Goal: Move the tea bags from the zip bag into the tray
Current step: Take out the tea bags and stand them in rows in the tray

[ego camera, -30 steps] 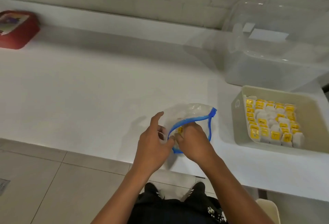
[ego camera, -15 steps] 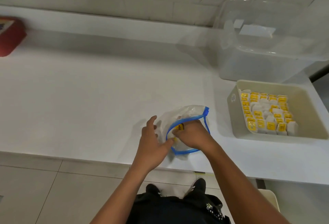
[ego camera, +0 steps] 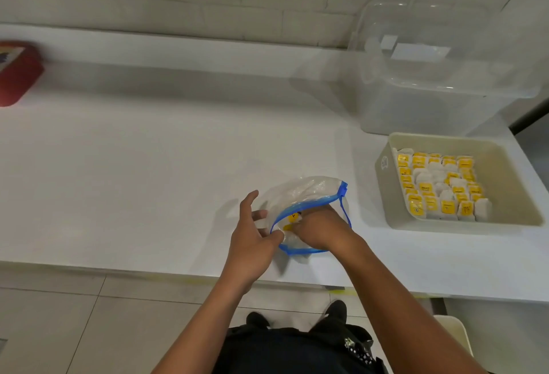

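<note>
A clear zip bag [ego camera: 309,192] with a blue rim lies open on the white counter near its front edge. My left hand [ego camera: 252,234] pinches the bag's left rim, with its index finger raised. My right hand [ego camera: 322,229] reaches into the bag's mouth, fingers curled around tea bags [ego camera: 292,219] with yellow tags. To the right stands a beige tray [ego camera: 386,183] holding several rows of tea bags [ego camera: 442,186] with yellow tags.
A large clear plastic bin [ego camera: 439,76] with its lid stands behind the tray against the white brick wall. A red container [ego camera: 17,73] sits at the far left. The counter's front edge [ego camera: 148,268] runs just below my hands.
My right hand has stayed inside the bag's mouth, working at the tea bags. The left hand keeps its hold on the rim. The view has shifted slightly.
</note>
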The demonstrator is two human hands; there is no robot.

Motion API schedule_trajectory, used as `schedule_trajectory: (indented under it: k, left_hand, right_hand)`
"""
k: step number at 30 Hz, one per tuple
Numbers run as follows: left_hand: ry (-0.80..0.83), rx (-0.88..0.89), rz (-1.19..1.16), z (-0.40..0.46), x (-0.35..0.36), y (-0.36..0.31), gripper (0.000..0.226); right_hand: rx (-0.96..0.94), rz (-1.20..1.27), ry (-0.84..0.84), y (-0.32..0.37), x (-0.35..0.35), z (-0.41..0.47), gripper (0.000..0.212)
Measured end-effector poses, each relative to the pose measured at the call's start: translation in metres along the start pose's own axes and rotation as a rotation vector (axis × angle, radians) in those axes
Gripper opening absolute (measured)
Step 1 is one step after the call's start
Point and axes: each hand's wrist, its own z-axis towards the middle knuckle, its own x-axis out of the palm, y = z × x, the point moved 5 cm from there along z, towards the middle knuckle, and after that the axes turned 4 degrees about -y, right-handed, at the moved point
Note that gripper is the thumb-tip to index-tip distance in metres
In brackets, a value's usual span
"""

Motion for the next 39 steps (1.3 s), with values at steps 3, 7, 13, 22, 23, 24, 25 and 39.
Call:
schedule_trajectory:
  k: [3, 7, 13, 22, 23, 24, 25, 39]
  left_hand:
    - [-0.012, 0.011, -0.008, -0.002, 0.001, -0.003, 0.086]
    - [-0.02, 0.012, -0.046, -0.002, 0.003, -0.003, 0.083]
    - [0.004, -0.003, -0.07, 0.002, 0.005, 0.001, 0.086]
    - [-0.101, 0.111, 0.264, 0.012, 0.001, -0.011, 0.061]
    - [-0.11, 0.127, 0.283, 0.013, 0.002, -0.014, 0.062]
    - [-0.115, 0.136, 0.298, 0.013, 0.002, -0.016, 0.063]
    - [-0.118, 0.141, 0.308, 0.014, 0.003, -0.017, 0.063]
    - [-0.136, 0.072, 0.281, 0.025, -0.006, -0.027, 0.063]
  right_hand:
    - [-0.079, -0.046, 0.014, 0.006, -0.002, -0.003, 0.029]
    - [-0.13, -0.056, 0.118, 0.008, 0.0, -0.009, 0.033]
    - [-0.155, -0.047, 0.132, 0.011, -0.002, -0.015, 0.039]
    - [-0.172, -0.12, 0.015, 0.014, -0.012, -0.009, 0.022]
    - [-0.163, -0.145, 0.005, 0.015, -0.014, -0.01, 0.021]
    - [-0.149, -0.166, -0.002, 0.016, -0.017, -0.012, 0.021]
    - [-0.137, -0.182, -0.019, 0.017, -0.02, -0.015, 0.022]
    - [-0.313, 0.2, -0.387, 0.014, -0.061, -0.069, 0.011]
